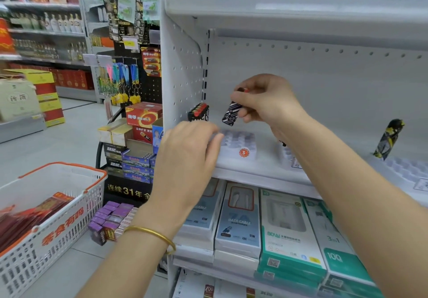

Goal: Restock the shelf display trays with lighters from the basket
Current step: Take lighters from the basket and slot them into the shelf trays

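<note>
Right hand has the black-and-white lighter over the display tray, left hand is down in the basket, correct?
Not quite. In the head view the left hand is not in the basket; it rests on the left edge of the display tray. The right hand does hold the black-and-white lighter over that tray.

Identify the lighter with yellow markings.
The black-and-yellow patterned lighter leaning at far right; the right hand holds a black-and-white lighter, red-topped black lighters stand left.
</note>
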{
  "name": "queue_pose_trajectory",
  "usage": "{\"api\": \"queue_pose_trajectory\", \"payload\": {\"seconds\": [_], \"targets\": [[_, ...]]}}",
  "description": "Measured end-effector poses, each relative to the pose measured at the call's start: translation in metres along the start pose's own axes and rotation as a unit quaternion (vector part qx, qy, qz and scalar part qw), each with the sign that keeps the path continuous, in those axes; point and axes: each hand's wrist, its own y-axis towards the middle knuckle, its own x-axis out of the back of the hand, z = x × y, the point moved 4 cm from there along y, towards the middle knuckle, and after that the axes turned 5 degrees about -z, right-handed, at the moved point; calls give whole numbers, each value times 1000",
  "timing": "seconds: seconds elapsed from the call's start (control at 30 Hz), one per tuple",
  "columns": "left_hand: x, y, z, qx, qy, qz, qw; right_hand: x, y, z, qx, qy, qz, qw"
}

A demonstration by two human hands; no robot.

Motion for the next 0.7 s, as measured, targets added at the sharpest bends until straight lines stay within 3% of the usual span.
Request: {"api": "queue_pose_trajectory", "payload": {"seconds": [0.13, 0.5, 0.7], "targets": [[-2, -6, -3, -49, 50, 7, 998, -17, 12, -3, 12, -66, 15, 998], [-5, -14, -1, -85, 15, 2, 996, -35, 23, -11, -25, -117, 108, 987], [-6, -15, -1, -86, 20, -4, 996, -39, 24, -5, 34, -206, 111, 972]]}}
